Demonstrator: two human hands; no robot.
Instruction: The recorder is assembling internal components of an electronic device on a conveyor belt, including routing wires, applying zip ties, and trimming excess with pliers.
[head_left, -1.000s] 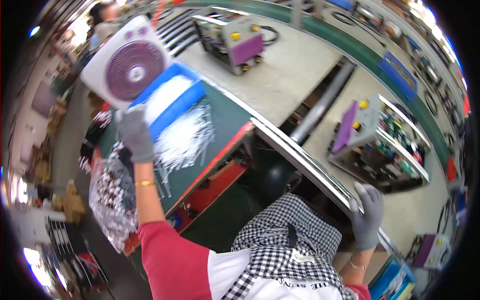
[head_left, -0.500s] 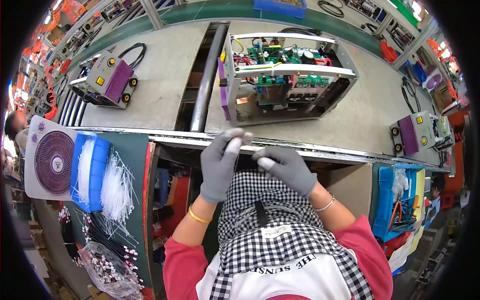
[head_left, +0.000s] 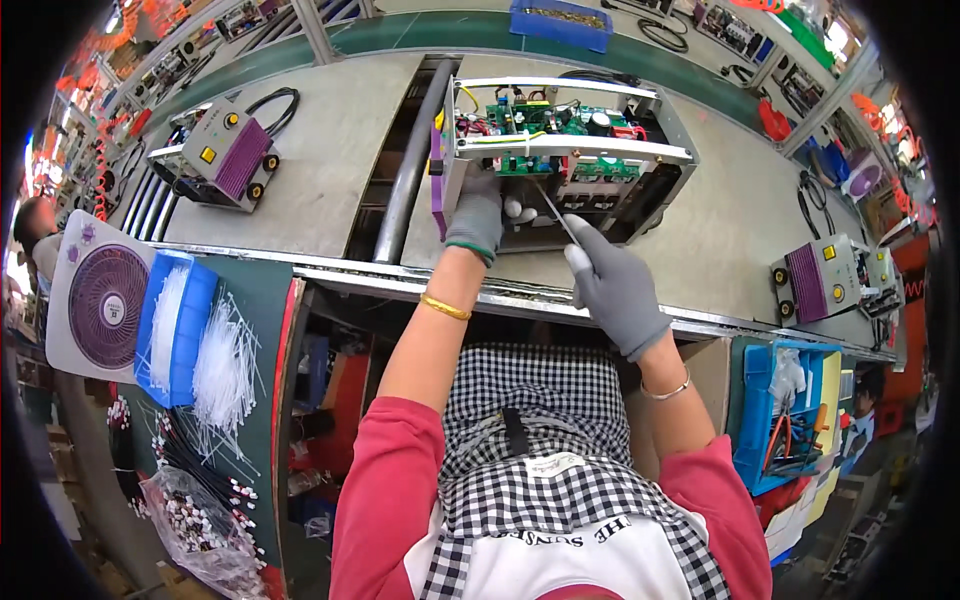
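An open-sided machine (head_left: 655, 190) with a metal frame, purple front panel and green circuit boards stands on the bench before me. My left hand (head_left: 480, 212), in a grey glove, reaches into its near side behind the purple panel. Its visible fingertips are curled beneath a green board; what they grip, if anything, is hidden. My right hand (head_left: 610, 275), also gloved, is just outside the frame at the near edge. Between its thumb and fingers it pinches a thin pale strip, seemingly a cable tie (head_left: 556, 212), whose far end points up into the machine near my left fingertips.
Left of me are a blue bin (head_left: 190, 335) and a loose pile of white cable ties (head_left: 228, 365), beside a purple fan (head_left: 105, 305). A blue tool tray (head_left: 765, 425) lies on the right. Similar machines stand at left (head_left: 225, 160) and right (head_left: 825, 275). A metal roller (head_left: 408, 170) crosses the bench.
Both hands have moved from in front of the bench edge up to the machine. The left has gone inside the frame; the right has brought the thin strip up to its near side.
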